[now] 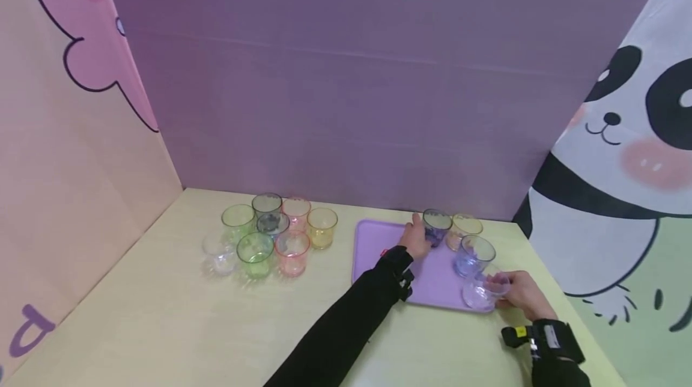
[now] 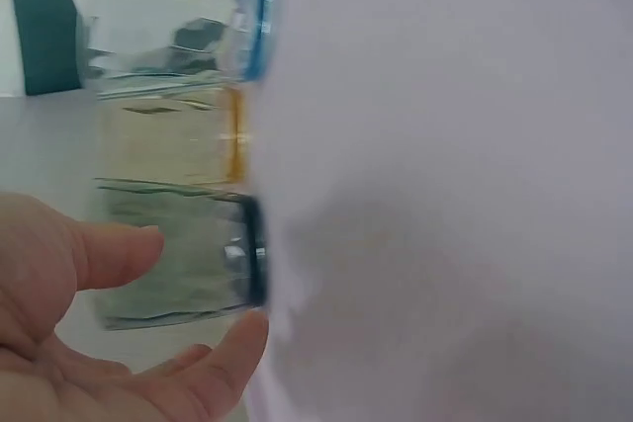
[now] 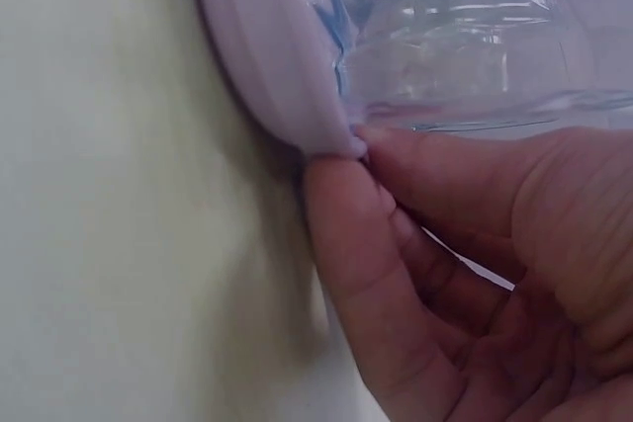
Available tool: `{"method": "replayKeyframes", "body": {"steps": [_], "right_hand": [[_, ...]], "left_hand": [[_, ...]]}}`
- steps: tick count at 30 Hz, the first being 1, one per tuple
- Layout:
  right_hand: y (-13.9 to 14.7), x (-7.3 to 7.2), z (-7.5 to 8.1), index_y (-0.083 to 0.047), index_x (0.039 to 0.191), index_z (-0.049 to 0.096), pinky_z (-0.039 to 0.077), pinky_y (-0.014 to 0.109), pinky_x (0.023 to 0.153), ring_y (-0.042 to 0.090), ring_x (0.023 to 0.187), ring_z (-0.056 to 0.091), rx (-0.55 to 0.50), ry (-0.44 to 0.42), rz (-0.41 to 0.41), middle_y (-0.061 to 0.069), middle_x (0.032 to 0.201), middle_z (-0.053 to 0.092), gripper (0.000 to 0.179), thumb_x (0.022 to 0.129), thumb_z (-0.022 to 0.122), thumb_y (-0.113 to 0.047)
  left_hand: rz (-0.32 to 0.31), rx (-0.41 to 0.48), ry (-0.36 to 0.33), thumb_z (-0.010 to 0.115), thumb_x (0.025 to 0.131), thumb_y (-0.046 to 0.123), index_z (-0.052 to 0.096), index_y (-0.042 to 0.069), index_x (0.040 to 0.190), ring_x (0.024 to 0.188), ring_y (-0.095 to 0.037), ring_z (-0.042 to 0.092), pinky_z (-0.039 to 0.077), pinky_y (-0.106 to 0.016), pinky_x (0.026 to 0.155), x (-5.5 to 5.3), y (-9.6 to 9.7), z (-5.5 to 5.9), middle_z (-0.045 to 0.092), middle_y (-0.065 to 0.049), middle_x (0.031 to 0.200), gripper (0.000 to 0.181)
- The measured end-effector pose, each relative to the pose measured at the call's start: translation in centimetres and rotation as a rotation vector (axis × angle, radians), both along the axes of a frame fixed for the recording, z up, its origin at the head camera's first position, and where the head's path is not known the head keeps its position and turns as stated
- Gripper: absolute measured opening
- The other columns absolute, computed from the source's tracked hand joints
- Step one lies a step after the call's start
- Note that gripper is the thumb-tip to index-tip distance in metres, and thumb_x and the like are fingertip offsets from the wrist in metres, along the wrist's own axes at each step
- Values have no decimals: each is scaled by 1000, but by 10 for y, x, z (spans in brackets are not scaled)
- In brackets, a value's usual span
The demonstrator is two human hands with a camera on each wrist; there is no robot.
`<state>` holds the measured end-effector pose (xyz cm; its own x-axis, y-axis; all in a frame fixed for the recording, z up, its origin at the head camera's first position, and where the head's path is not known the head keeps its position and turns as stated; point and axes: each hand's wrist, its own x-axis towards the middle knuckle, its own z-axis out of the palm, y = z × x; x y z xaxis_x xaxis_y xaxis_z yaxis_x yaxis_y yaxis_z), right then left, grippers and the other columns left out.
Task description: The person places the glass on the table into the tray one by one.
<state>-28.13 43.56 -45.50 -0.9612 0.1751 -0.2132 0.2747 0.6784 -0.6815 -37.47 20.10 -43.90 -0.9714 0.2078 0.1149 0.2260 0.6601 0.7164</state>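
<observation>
In the head view, my left hand [image 1: 415, 238] is beside a dark smoky glass [image 1: 437, 229] at the back of a purple tray [image 1: 378, 237]. The left wrist view shows the thumb overlapping that glass's side and a fingertip close by its base, fingers spread. Next to it on the tray stand a yellow glass [image 1: 467, 225], a blue glass [image 1: 473, 255] and a clear glass [image 1: 483, 289]. At the tray's front right corner, my right hand [image 1: 523, 294] pinches the tray rim [image 3: 287, 66] between thumb and index finger, right by the clear glass.
Left of the tray, several coloured glasses cluster on the pale table [image 1: 178, 315], among them a yellow glass [image 1: 322, 231], a pink glass [image 1: 292, 255], a green glass [image 1: 255, 256] and a clear glass [image 1: 220, 258]. A purple wall [image 1: 351, 104] borders the table's back edge.
</observation>
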Motion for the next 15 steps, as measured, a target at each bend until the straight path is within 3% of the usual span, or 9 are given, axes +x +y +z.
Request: {"method": "replayKeyframes", "body": {"steps": [7, 10, 15], "right_hand": [[3, 0, 2, 4, 105, 60, 52, 31, 62, 16, 73, 57, 4, 5, 18, 10, 94, 64, 61, 68, 72, -42], [3, 1, 2, 4, 105, 60, 52, 31, 62, 16, 73, 56, -4, -3, 19, 10, 93, 64, 60, 69, 72, -42], [3, -1, 1, 3, 102, 63, 52, 30, 62, 16, 72, 56, -13, -8, 23, 7, 89, 64, 57, 67, 73, -42]], "left_hand": [[-67, -51, 1, 64, 78, 25, 27, 1, 132, 108, -25, 52, 45, -29, 89, 6, -26, 13, 51, -19, 118, 70], [-76, -67, -11, 63, 80, 26, 31, 0, 134, 115, -24, 48, 41, -30, 95, 17, -42, 19, 49, -17, 125, 68], [-83, -108, 44, 61, 82, 32, 34, 1, 134, 119, -23, 46, 38, -31, 99, 30, -67, 19, 47, -14, 130, 66]]}}
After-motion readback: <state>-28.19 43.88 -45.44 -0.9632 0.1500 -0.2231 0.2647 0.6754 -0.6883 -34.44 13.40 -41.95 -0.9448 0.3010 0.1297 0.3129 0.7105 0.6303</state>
